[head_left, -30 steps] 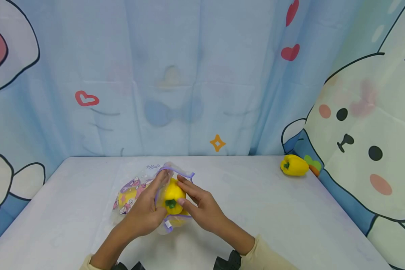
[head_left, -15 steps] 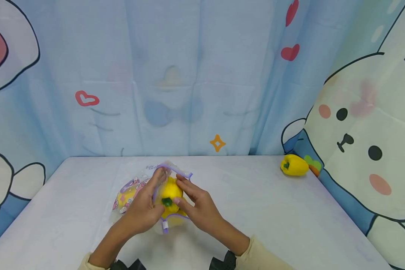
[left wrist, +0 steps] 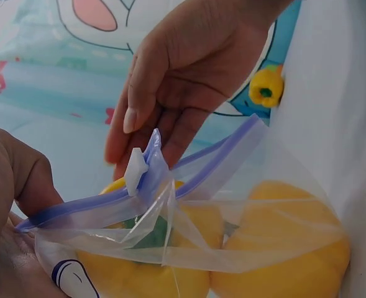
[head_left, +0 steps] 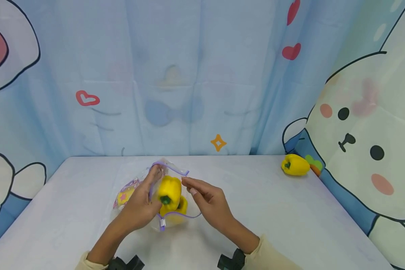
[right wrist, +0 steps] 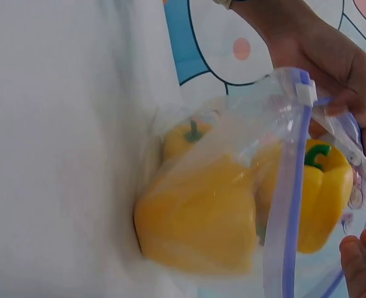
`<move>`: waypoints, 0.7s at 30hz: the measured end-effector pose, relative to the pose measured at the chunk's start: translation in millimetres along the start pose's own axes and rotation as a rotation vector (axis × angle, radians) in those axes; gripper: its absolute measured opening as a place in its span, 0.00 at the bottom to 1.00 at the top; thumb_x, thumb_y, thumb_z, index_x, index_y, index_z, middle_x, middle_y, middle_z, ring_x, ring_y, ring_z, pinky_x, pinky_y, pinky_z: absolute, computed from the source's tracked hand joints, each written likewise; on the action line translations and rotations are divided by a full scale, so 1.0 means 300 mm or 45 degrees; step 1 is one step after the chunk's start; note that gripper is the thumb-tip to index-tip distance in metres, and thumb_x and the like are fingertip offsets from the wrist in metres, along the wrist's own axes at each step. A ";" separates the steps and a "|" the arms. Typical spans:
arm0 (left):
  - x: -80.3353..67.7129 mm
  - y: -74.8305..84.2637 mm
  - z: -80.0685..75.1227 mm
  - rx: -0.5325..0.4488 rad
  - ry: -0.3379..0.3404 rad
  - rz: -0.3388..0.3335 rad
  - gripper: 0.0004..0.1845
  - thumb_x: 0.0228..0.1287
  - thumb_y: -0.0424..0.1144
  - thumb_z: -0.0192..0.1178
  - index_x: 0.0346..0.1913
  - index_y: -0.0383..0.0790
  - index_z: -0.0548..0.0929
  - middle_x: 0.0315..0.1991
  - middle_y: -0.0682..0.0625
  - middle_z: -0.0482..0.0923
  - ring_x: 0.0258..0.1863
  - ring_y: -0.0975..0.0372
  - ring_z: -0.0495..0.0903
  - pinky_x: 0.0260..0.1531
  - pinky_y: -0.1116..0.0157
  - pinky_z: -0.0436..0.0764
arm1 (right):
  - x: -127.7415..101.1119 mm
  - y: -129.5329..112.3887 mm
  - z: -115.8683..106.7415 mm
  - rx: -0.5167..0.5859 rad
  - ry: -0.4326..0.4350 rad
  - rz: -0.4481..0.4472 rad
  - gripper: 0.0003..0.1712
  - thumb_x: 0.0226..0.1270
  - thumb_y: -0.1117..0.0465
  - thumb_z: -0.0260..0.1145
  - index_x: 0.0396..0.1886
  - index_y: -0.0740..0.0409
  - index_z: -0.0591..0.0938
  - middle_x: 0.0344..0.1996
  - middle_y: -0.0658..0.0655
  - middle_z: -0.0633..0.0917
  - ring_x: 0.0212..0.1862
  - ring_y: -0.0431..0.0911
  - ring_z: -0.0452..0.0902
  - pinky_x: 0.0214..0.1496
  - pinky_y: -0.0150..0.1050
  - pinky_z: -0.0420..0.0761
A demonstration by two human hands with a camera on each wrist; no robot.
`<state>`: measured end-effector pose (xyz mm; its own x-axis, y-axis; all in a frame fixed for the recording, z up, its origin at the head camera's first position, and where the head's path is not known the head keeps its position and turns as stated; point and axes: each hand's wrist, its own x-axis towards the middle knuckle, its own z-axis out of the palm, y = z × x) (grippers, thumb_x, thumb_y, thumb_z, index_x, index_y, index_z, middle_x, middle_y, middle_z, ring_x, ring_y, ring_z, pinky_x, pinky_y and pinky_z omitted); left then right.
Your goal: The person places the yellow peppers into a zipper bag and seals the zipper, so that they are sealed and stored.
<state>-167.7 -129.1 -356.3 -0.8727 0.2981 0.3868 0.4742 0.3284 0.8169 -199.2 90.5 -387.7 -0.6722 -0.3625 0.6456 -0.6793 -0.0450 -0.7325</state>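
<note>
A clear zip bag [head_left: 179, 224] with a purple zip edge, a white slider and cartoon prints lies with its mouth spread open. My left hand [head_left: 143, 204] grips the bag's left side, thumb near the mouth. One yellow bell pepper [head_left: 170, 190] with a green stem sits in the mouth. Beside it, another yellow pepper [right wrist: 195, 217] shows through the clear plastic, and a smaller-looking one [right wrist: 179, 141] shows behind that. My right hand [head_left: 210, 204] is to the right of the mouth, fingers loosely bent, fingertips near the zip edge and apart from the pepper.
One more yellow bell pepper [head_left: 295, 165] lies at the table's far right edge, against the printed curtain. A white cloth covers the table [head_left: 273, 217]. Blue curtain [head_left: 175, 75] with cartoon prints hangs behind and at both sides.
My right hand has come off the pepper and shifted right. The pepper has moved slightly left and deeper into the bag's mouth. My left hand keeps its grip on the bag.
</note>
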 end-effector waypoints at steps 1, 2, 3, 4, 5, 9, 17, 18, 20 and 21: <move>0.000 0.000 0.000 -0.001 0.002 -0.001 0.47 0.54 0.19 0.51 0.77 0.33 0.42 0.76 0.42 0.49 0.73 0.51 0.51 0.66 0.59 0.53 | -0.001 -0.001 -0.007 0.004 0.016 0.005 0.20 0.70 0.75 0.54 0.60 0.69 0.77 0.56 0.65 0.80 0.58 0.55 0.77 0.56 0.41 0.77; 0.001 -0.001 -0.001 -0.002 0.004 -0.002 0.47 0.54 0.19 0.51 0.77 0.34 0.43 0.76 0.42 0.49 0.73 0.51 0.51 0.66 0.60 0.53 | -0.002 -0.002 -0.015 0.008 0.026 0.009 0.20 0.70 0.75 0.54 0.60 0.69 0.77 0.56 0.64 0.80 0.57 0.55 0.78 0.56 0.41 0.77; 0.001 -0.001 0.000 -0.002 0.005 0.002 0.47 0.54 0.19 0.51 0.77 0.33 0.43 0.76 0.42 0.49 0.73 0.51 0.51 0.66 0.60 0.53 | -0.004 -0.002 -0.021 0.015 0.033 0.011 0.20 0.70 0.75 0.55 0.60 0.69 0.77 0.56 0.65 0.80 0.56 0.55 0.78 0.55 0.41 0.77; 0.000 -0.001 0.000 -0.002 0.008 0.004 0.47 0.54 0.19 0.52 0.77 0.33 0.43 0.76 0.42 0.49 0.74 0.51 0.50 0.66 0.60 0.53 | -0.007 -0.002 -0.027 0.030 0.037 0.014 0.20 0.70 0.76 0.55 0.60 0.69 0.77 0.56 0.66 0.80 0.55 0.55 0.79 0.55 0.42 0.77; -0.001 -0.001 0.001 0.002 0.013 0.002 0.47 0.54 0.19 0.52 0.77 0.33 0.43 0.76 0.42 0.49 0.74 0.51 0.50 0.65 0.60 0.53 | -0.010 0.000 -0.033 0.040 0.035 0.008 0.20 0.70 0.76 0.54 0.60 0.69 0.76 0.56 0.66 0.79 0.55 0.56 0.79 0.55 0.42 0.77; -0.001 0.000 0.001 0.003 0.023 0.000 0.47 0.54 0.19 0.51 0.77 0.33 0.43 0.76 0.42 0.49 0.74 0.51 0.50 0.65 0.61 0.53 | -0.019 0.006 -0.061 -0.007 0.031 -0.038 0.20 0.68 0.79 0.54 0.59 0.73 0.76 0.55 0.67 0.80 0.53 0.58 0.80 0.54 0.41 0.78; -0.005 0.002 0.006 0.001 0.034 -0.005 0.47 0.55 0.18 0.50 0.77 0.33 0.42 0.76 0.42 0.49 0.74 0.52 0.49 0.66 0.62 0.52 | -0.018 0.052 -0.122 -0.265 0.096 -0.020 0.19 0.65 0.78 0.59 0.56 0.76 0.77 0.52 0.69 0.81 0.52 0.61 0.79 0.55 0.45 0.78; -0.005 0.001 0.006 0.003 0.036 -0.004 0.47 0.55 0.18 0.50 0.77 0.33 0.42 0.76 0.42 0.49 0.74 0.52 0.49 0.66 0.62 0.52 | -0.021 0.070 -0.133 -0.283 0.104 0.000 0.19 0.66 0.76 0.60 0.56 0.74 0.77 0.53 0.67 0.81 0.53 0.59 0.79 0.55 0.45 0.78; -0.005 0.000 0.004 0.006 0.038 -0.001 0.46 0.55 0.18 0.50 0.77 0.33 0.42 0.76 0.42 0.49 0.74 0.52 0.49 0.66 0.62 0.52 | -0.026 0.107 -0.156 -0.317 0.120 0.032 0.19 0.67 0.74 0.60 0.57 0.72 0.78 0.54 0.64 0.81 0.55 0.56 0.79 0.55 0.42 0.78; -0.004 0.000 0.003 0.008 0.039 -0.001 0.46 0.55 0.18 0.50 0.77 0.33 0.43 0.76 0.42 0.49 0.74 0.52 0.50 0.66 0.62 0.52 | -0.027 0.123 -0.169 -0.329 0.129 0.044 0.19 0.67 0.73 0.60 0.57 0.70 0.78 0.55 0.62 0.81 0.55 0.54 0.79 0.55 0.40 0.78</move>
<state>-166.5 -128.6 -357.3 -0.8762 0.2706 0.3988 0.4740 0.3341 0.8147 -233.6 138.9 -409.0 -0.7132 -0.2645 0.6492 -0.6996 0.2091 -0.6833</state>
